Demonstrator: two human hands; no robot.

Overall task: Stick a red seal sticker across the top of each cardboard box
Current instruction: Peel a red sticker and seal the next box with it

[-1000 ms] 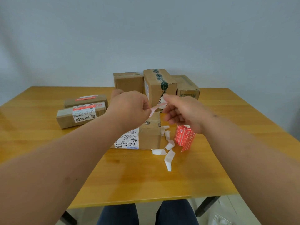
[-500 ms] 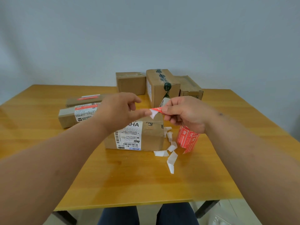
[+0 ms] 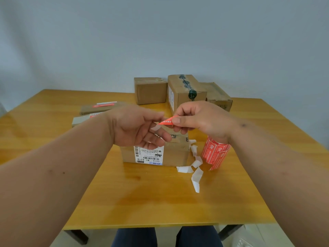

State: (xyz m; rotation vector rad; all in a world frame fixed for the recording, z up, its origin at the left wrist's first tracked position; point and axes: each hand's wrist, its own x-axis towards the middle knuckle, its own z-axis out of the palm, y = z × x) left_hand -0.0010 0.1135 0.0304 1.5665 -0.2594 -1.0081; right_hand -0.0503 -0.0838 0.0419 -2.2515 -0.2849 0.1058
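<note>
My right hand [image 3: 201, 120] pinches a red seal sticker [image 3: 167, 121] between thumb and fingers. My left hand [image 3: 137, 127] grips its white backing strip [image 3: 156, 127] just below and to the left. Both hands hover over a cardboard box [image 3: 176, 154] with a white shipping label facing me. A roll of red seal stickers [image 3: 214, 152] stands right of that box. Three more boxes stand at the back: a small one [image 3: 150, 90], a tall one with green tape [image 3: 185, 93], and a right one [image 3: 219, 98]. Two flat boxes [image 3: 99, 108] with red stickers lie at the left.
The wooden table [image 3: 142, 196] has a curled trail of white backing paper [image 3: 196, 166] lying right of the near box. The table's front edge is close to my knees. A plain grey wall stands behind the table.
My hands have dropped a little and pulled apart. The red sticker has peeled further from its white backing and now shows its printed face.
</note>
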